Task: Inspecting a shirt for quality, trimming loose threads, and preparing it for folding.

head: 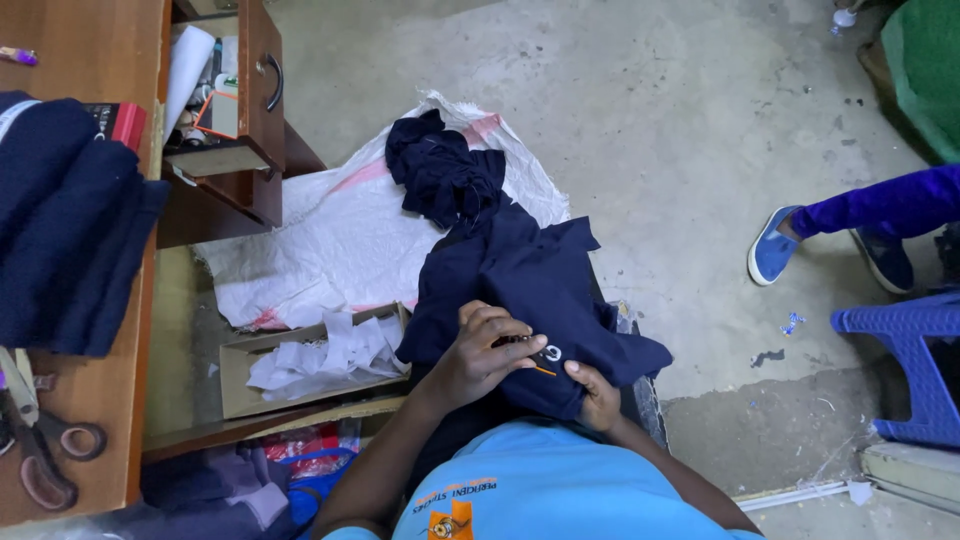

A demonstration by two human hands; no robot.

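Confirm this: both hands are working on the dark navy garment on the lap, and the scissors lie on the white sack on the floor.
Not quite. The scissors lie on the wooden table at the left, not on the white sack. The head view shows this. Both the left hand and right hand are on the navy garment.

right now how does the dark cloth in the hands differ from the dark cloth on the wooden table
The navy garment lies crumpled over the lap, gripped by the left hand and right hand; the folded navy stack rests untouched on the wooden table. The garment shows a small light and orange mark near the fingers; the stack looks plain, with a knit-like texture. Both are dark navy fabric.
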